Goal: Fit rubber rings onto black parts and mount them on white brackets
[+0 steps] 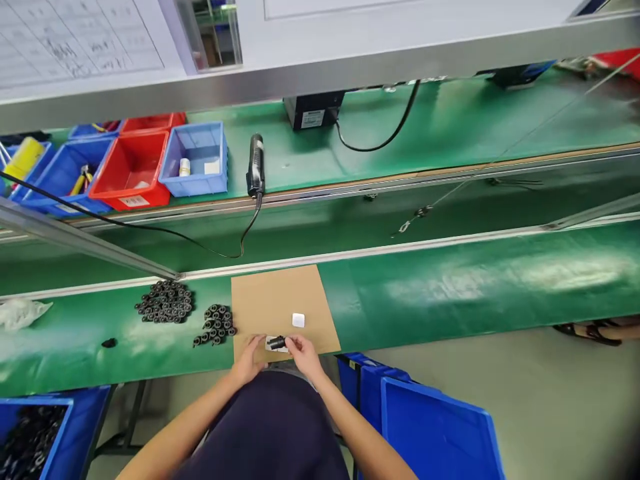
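At the front edge of the brown board point(280, 293), my right hand point(306, 355) pinches the right end of a small black cylindrical part point(277, 343). The part lies over a small white, flat piece point(270, 347), which it partly covers. My left hand point(246, 361) is just left of them, thumb and fingers spread apart, with nothing visibly gripped. A white square piece point(299, 320) rests on the board above my right hand. Left of the board is a cluster of black round parts point(217, 323), and a larger pile of similar parts point(166, 302) sits farther left.
Blue and red bins point(134, 167) line the upper shelf beside a black corded tool point(256, 165), whose cable hangs down leftward. A clear plastic bag point(23, 313) lies far left. Blue crates point(440, 427) stand below the bench on the right; another crate point(70, 427) holds black parts at left.
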Available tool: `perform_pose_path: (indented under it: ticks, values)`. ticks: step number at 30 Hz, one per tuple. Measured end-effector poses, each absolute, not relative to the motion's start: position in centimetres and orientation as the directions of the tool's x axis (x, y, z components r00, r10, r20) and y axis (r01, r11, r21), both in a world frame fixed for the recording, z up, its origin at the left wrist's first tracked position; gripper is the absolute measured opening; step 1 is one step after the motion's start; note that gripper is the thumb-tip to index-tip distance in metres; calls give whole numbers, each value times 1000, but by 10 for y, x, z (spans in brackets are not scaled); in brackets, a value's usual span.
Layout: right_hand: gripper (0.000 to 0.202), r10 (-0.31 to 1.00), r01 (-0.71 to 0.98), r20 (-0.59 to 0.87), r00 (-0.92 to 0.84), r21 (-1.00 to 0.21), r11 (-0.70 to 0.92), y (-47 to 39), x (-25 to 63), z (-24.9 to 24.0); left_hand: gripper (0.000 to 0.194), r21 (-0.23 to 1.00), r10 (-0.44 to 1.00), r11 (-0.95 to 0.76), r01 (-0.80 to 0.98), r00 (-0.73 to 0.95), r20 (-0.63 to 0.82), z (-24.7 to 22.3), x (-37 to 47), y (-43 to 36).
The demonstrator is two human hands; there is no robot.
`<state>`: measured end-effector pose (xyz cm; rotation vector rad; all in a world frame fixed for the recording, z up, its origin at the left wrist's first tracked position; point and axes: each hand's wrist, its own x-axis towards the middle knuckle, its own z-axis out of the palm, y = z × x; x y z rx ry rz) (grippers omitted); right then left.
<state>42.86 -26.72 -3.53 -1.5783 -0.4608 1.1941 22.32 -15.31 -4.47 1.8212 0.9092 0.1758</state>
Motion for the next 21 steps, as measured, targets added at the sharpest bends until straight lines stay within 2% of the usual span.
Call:
perform_pose_path:
  ticks: [3,6,11,16,21]
  values:
    - [62,790,-179,-444,422,-895,-408,-268,440,-55,92,791,632,-214,574,699,-336,-78,226,-153]
    - [56,795,-85,-424,433,-898,-432,-266,449,-64,88,748,596,-276,603,718,-359,-101,237,-153]
    - [44,794,46,-413,446,-875,-481,-258,456,-68,62,732,513,-370,573,782,-354,-114,249,-147]
    - [33,811,188,-431,394,-827,-530,-249,463,-73,37,763,416,-392,514,839,-351,-118,257,-133]
    - [24,835,364,-441,330,-756,-544,-238,478,-74,34,766,321,-409,497,863,-389,-124,268,-110]
